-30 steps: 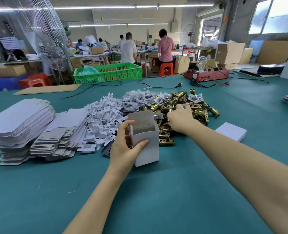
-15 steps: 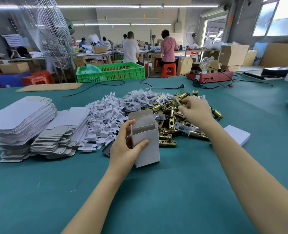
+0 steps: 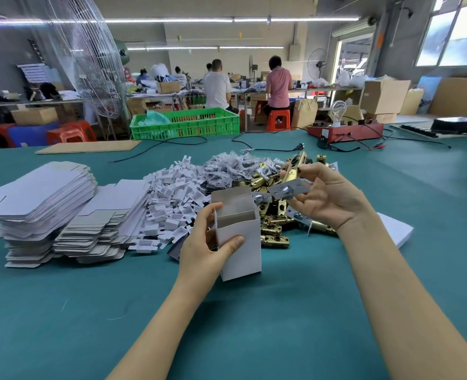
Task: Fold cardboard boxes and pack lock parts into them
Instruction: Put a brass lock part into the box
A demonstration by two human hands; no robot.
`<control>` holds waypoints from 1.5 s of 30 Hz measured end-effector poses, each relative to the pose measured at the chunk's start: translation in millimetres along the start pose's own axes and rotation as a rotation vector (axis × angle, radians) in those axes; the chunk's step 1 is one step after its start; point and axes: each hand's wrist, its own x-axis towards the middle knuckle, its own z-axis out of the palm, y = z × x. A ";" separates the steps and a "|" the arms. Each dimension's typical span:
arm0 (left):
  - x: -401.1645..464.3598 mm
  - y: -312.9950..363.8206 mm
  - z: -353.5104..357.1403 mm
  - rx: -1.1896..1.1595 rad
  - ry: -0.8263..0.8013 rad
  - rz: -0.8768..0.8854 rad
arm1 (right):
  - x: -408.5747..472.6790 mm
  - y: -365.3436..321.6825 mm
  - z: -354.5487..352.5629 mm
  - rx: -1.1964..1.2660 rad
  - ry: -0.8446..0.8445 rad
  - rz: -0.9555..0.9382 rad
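Upright on the worktop (image 3: pixel 254 338), the open box (image 3: pixel 240 242) is gripped by the left hand (image 3: pixel 207 250). Right hand (image 3: pixel 325 198), raised just beyond it, pinches a brass latch (image 3: pixel 295 167) and silver plate (image 3: pixel 289 189) above the parts pile (image 3: pixel 270 226). Flat blanks (image 3: pixel 43 198) lie left.

On the table (image 3: pixel 62 325) we see the flat box blanks (image 3: pixel 40 198) stacked at the left, the small inserts (image 3: pixel 172 198) heaped right of them, the lock parts (image 3: pixel 273 229) piled further right behind the upright box (image 3: pixel 240 242), and behind all, seemingly on the table's far edge, a crate (image 3: pixel 185 124).
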 end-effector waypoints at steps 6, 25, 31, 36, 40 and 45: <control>0.9 0.1 1.3 0.001 0.001 0.017 | -1.7 5.7 23.3 -0.204 -0.024 -0.083; 1.2 -0.6 2.2 0.021 -0.004 0.013 | -6.0 20.4 54.7 -1.633 -0.149 -0.766; 0.7 -0.8 1.0 0.037 -0.014 0.027 | -3.2 24.7 62.9 -1.756 -0.247 -0.826; 1.0 -2.0 0.3 0.044 -0.009 0.031 | -1.4 26.3 61.3 -1.665 -0.249 -0.846; 2.3 -2.8 1.4 0.010 -0.010 -0.001 | -0.1 25.4 59.2 -1.546 -0.226 -0.854; 1.7 -3.5 -0.6 0.033 -0.009 0.009 | -1.6 17.8 52.4 -1.608 -0.290 -0.745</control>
